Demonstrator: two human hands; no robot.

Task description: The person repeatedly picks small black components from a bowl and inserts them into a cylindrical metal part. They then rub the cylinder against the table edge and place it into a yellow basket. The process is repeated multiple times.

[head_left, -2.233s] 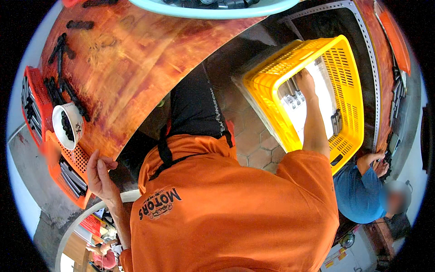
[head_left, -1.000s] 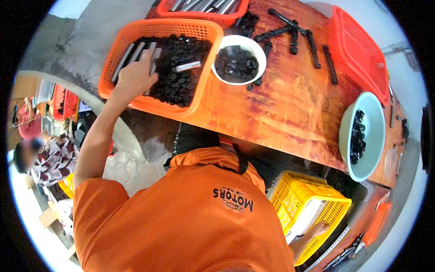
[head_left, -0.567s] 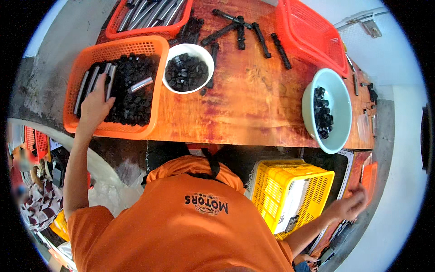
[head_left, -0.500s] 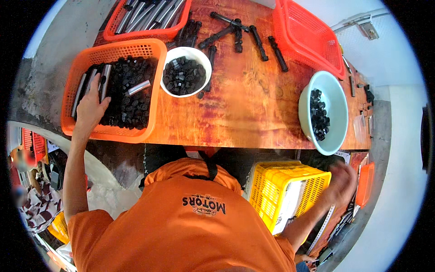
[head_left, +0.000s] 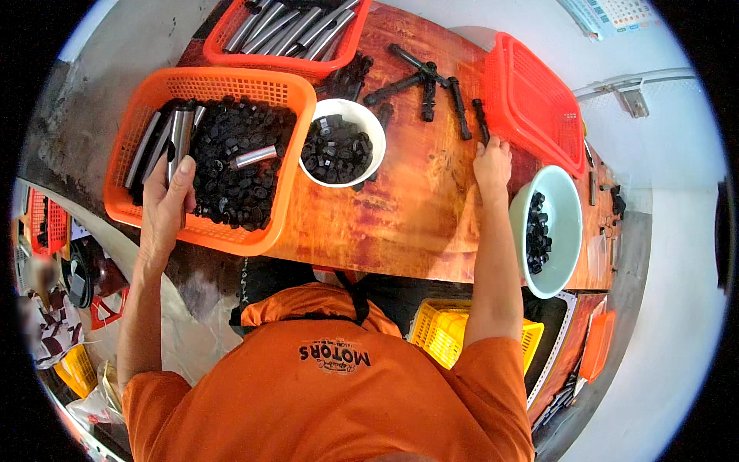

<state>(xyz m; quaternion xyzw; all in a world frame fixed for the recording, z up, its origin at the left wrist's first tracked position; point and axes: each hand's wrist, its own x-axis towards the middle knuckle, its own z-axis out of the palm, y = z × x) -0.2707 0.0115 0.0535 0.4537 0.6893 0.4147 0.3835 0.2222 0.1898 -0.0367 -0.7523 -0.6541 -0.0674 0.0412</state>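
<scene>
My left hand (head_left: 166,202) is closed around a shiny metal tube (head_left: 181,132), thumb along its side, inside the orange basket (head_left: 300,146). More metal tubes lie at that basket's left, and small black plastic parts (head_left: 239,189) fill the rest. One short metal tube (head_left: 255,156) rests on top of them. Across the table, my right hand (head_left: 493,165) has its fingers closed at the near end of a black rod (head_left: 480,117), beside the red baskets. Other black rods (head_left: 459,109) lie just left of it, some crossed over each other.
A white bowl (head_left: 379,150) of black parts stands beside the orange basket. At the right table edge is a pale green basin (head_left: 566,231) with black parts. Behind are a red basket (head_left: 346,46) of metal tubes and stacked red baskets (head_left: 535,108). A yellow crate (head_left: 439,331) sits below the table.
My right hand has come up from beside the yellow crate to the black rod. My left hand has closed on a metal tube and raised it slightly. The view has shifted.
</scene>
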